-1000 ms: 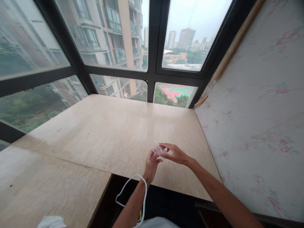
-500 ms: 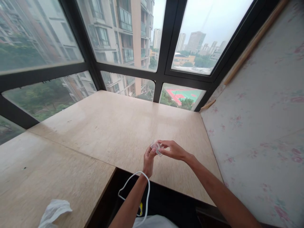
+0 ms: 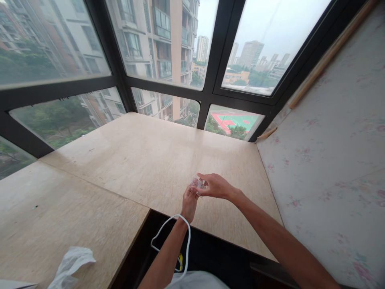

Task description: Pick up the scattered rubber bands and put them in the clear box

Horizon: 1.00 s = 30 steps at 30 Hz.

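Between my two hands is a small clear plastic piece (image 3: 197,183), see-through and shiny; its exact kind is too small to make out. My left hand (image 3: 189,201) grips it from below and the left, fingers closed on its lower side. From the right, my right hand (image 3: 217,186) has its thumb and fingers curved around the piece, the thumb low and the index finger at its top. Both hands are above the front part of the beige stone sill. A white cable (image 3: 189,237) loops over my left forearm.
The beige sill (image 3: 150,156) stretches to dark-framed windows (image 3: 207,94). A crumpled white tissue (image 3: 73,261) lies at the lower left, with a white object's corner (image 3: 16,284) beside it. A flowered wall (image 3: 325,180) bounds the right. The sill's front edge drops into a dark gap.
My right hand has shifted slightly left and up around the clear piece, and the left fingers have moved on it. The view has shifted slightly, bringing a white corner in at lower left.
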Tool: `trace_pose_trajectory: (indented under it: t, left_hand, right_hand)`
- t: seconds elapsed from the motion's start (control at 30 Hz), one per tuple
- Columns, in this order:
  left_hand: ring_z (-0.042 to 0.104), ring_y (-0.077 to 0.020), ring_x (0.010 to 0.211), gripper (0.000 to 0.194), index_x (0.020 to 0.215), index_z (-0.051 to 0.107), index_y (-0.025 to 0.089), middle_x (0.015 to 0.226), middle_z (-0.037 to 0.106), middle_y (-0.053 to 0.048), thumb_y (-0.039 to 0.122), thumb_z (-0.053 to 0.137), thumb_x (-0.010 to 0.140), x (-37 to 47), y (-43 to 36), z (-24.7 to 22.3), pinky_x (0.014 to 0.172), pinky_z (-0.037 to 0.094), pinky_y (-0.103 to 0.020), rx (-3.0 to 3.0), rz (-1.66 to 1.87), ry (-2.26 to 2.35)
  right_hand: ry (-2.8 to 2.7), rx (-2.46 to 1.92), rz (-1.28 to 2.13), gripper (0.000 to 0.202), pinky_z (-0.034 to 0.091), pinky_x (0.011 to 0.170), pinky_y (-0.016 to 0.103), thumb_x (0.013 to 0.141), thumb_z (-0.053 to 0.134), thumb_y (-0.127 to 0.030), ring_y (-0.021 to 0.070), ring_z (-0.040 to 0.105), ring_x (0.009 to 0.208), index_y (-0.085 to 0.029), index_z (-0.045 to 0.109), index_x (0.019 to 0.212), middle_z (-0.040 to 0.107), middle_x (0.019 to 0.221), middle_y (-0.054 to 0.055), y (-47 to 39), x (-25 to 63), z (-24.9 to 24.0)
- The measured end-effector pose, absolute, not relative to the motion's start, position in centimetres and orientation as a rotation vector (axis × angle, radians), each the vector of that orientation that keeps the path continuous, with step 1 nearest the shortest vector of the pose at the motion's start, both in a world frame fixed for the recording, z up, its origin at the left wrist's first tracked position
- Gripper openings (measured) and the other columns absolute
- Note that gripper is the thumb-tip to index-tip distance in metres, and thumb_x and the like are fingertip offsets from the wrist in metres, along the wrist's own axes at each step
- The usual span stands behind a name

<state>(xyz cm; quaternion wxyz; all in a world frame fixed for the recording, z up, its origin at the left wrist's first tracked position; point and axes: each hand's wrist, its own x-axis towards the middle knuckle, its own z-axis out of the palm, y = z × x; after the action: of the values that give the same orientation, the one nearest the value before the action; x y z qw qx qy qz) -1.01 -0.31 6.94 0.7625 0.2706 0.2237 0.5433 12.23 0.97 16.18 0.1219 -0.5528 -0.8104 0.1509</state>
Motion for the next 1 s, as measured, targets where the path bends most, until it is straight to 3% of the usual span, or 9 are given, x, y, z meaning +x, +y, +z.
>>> trace_pose_trajectory:
  t: [0.23, 0.53, 0.67, 0.77, 0.9, 1.0]
  left_hand:
    - [0.055, -0.0284, 0.117, 0.046, 0.113, 0.064, 0.013, 0.118, 0.064, -0.014, 0.046, 0.066, 0.081, -1.3, 0.0, 6.6, 0.101, 0.039, -0.041, 0.531, 1.16, 0.395]
    - [0.053, -0.0283, 0.119, 0.045, 0.114, 0.063, 0.014, 0.118, 0.064, -0.013, 0.046, 0.064, 0.082, -1.8, 0.1, 5.9, 0.104, 0.036, -0.043, 0.535, 1.13, 0.335]
    - [0.05, -0.0293, 0.123, 0.049, 0.112, 0.064, 0.014, 0.121, 0.063, -0.013, 0.052, 0.063, 0.081, -2.2, 0.2, 5.6, 0.106, 0.034, -0.044, 0.503, 1.108, 0.327]
    - [0.048, -0.0297, 0.125, 0.048, 0.111, 0.065, 0.016, 0.123, 0.062, -0.012, 0.054, 0.059, 0.083, -2.9, 0.2, 5.3, 0.105, 0.035, -0.046, 0.404, 1.082, 0.339]
    - [0.05, -0.0308, 0.123, 0.044, 0.108, 0.066, 0.019, 0.121, 0.063, -0.012, 0.055, 0.053, 0.086, -4.1, 0.4, 5.0, 0.099, 0.04, -0.05, 0.241, 1.086, 0.369]
    - [0.055, -0.029, 0.115, 0.044, 0.106, 0.067, 0.02, 0.118, 0.064, -0.012, 0.056, 0.053, 0.085, -5.0, 0.9, 4.8, 0.096, 0.042, -0.049, 0.18, 1.095, 0.364]
  right_hand:
    - [-2.509, -1.72, 0.314, 0.031, 0.028, 0.053, 0.025, 0.076, 0.062, -0.048, 0.0192, 0.062, 0.064, -0.022, 0.066, 0.092, 0.069, 0.071, 0.004, 1.5, 11.1, 17.2]
    - [-2.583, -1.741, 0.284, 0.047, 0.036, 0.057, 0.027, 0.076, 0.06, -0.052, 0.0253, 0.066, 0.071, -0.019, 0.066, 0.11, 0.072, 0.079, 0.009, 1.8, 10.3, 16.7]
    - [-2.403, -1.695, 0.546, 0.051, 0.042, 0.061, 0.027, 0.077, 0.063, -0.043, 0.0214, 0.066, 0.072, -0.019, 0.064, 0.121, 0.074, 0.085, 0.007, 2.2, 11.2, 16.4]
    - [-2.123, -1.564, 0.926, 0.06, 0.049, 0.068, 0.028, 0.077, 0.064, -0.038, 0.0207, 0.067, 0.082, -0.016, 0.055, 0.132, 0.073, 0.102, 0.009, 2.5, 12.3, 15.8]
    - [-1.623, -1.393, 1.375, 0.07, 0.055, 0.077, 0.035, 0.077, 0.067, -0.045, 0.024, 0.067, 0.096, -0.013, 0.048, 0.136, 0.063, 0.123, 0.017, 2.3, 14.2, 14.7]
    - [-1.418, -1.374, 1.439, 0.068, 0.054, 0.085, 0.04, 0.078, 0.067, -0.049, 0.0252, 0.067, 0.1, -0.015, 0.051, 0.134, 0.058, 0.129, 0.019, 1.2, 16.3, 13.1]
